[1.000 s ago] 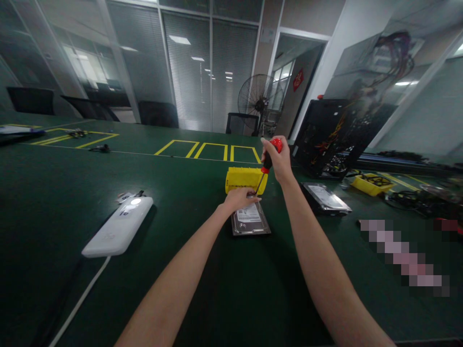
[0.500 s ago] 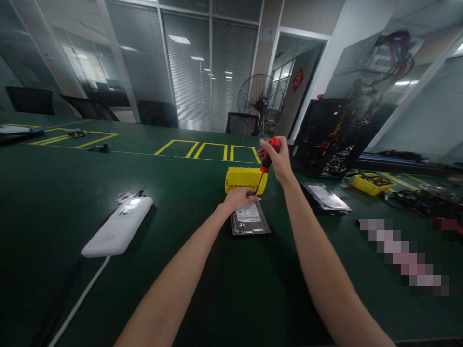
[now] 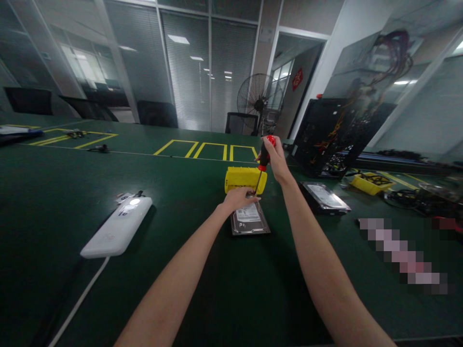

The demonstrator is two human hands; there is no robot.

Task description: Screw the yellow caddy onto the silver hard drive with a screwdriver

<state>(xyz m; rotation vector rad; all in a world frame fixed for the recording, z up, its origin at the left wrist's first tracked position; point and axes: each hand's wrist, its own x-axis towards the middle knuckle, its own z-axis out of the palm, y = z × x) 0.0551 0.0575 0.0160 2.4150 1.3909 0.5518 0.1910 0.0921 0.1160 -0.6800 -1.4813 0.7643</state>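
Note:
A hard drive (image 3: pixel 249 220) with a white label lies flat on the green table. My left hand (image 3: pixel 239 196) is closed over its far end, the thumb across the top and the fingers close to the tip of a screwdriver. What lies under those fingers is hidden. My right hand (image 3: pixel 277 156) is wrapped round the red and black handle of the screwdriver (image 3: pixel 263 162), which stands nearly upright, tip down at the drive's far end. Just behind the drive sits a yellow plastic bin (image 3: pixel 237 177).
To the right are a second hard drive (image 3: pixel 325 197), an open computer case (image 3: pixel 325 140), another yellow bin (image 3: pixel 371 184) and tangled cables (image 3: pixel 412 200). A white device (image 3: pixel 117 229) with a cable lies left. Yellow tape (image 3: pixel 211 144) marks the table's far part.
My right hand has turned a little on the screwdriver, and the handle has tipped slightly to the left. My left hand and the hard drive stay in place.

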